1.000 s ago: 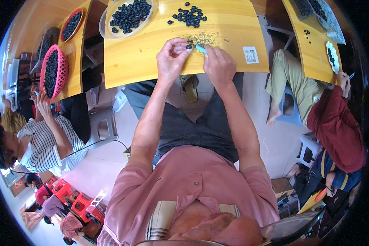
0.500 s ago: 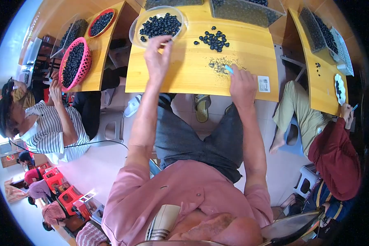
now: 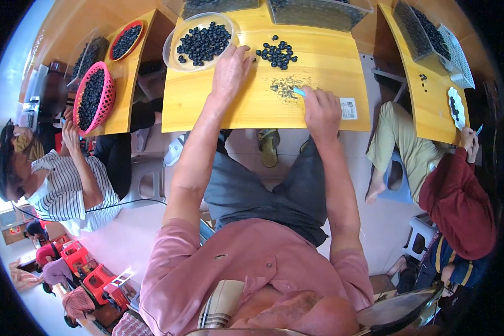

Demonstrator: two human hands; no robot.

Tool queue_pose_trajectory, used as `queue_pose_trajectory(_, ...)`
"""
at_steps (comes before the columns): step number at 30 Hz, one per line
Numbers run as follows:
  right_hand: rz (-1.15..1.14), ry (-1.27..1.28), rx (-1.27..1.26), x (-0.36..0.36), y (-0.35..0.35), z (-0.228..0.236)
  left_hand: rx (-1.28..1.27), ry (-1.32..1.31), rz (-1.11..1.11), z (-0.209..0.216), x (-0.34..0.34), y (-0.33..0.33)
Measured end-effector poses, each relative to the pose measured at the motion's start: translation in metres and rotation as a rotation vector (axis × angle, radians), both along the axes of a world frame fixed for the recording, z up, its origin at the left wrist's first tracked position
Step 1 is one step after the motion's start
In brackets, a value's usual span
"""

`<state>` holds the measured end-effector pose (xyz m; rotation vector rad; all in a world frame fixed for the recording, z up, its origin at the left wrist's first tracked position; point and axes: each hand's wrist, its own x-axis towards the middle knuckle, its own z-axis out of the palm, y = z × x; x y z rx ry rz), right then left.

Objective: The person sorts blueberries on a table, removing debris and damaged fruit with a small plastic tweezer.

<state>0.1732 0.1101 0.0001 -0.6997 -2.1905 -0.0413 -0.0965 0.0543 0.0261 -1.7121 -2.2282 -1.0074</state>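
I sit at a yellow wooden table (image 3: pixel 235 112). My left hand (image 3: pixel 229 70) reaches forward, fingers spread flat against the right rim of a clear bowl (image 3: pixel 171 53) full of dark round berries (image 3: pixel 204 42). Just right of that hand lies a small loose pile of berries (image 3: pixel 277 53). My right hand (image 3: pixel 321 109) rests near the table's front edge, pinching a small light-blue tool (image 3: pixel 299 92). The tool's tip sits beside a scatter of dark stems and bits (image 3: pixel 285 87).
Clear trays of berries (image 3: pixel 319 11) line the far edge. A white sticker (image 3: pixel 348 108) lies by my right hand. A pink basket (image 3: pixel 92 98) and a red bowl (image 3: pixel 126 39) stand on the left table, beside a person in stripes (image 3: pixel 67 185). A person in red (image 3: pixel 459 196) sits at the right.
My hands were together over the stem scatter. The left hand then went to the bowl and now sits at its right rim. The right hand stayed by the scatter with the tool.
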Motion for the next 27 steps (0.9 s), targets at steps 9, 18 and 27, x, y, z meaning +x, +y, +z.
queue_pose_trajectory(9,-0.043,0.017,-0.074,-0.001,-0.001,-0.006,-0.106,-0.098,0.080,-0.012,0.012,0.006)
queue_pose_trajectory(18,-0.047,0.017,-0.035,0.000,-0.003,-0.006,0.055,-0.924,-0.024,-0.024,0.073,-0.016)
queue_pose_trajectory(27,0.003,0.017,-0.044,0.001,-0.005,-0.005,0.197,-1.104,-0.123,-0.037,0.111,-0.020)
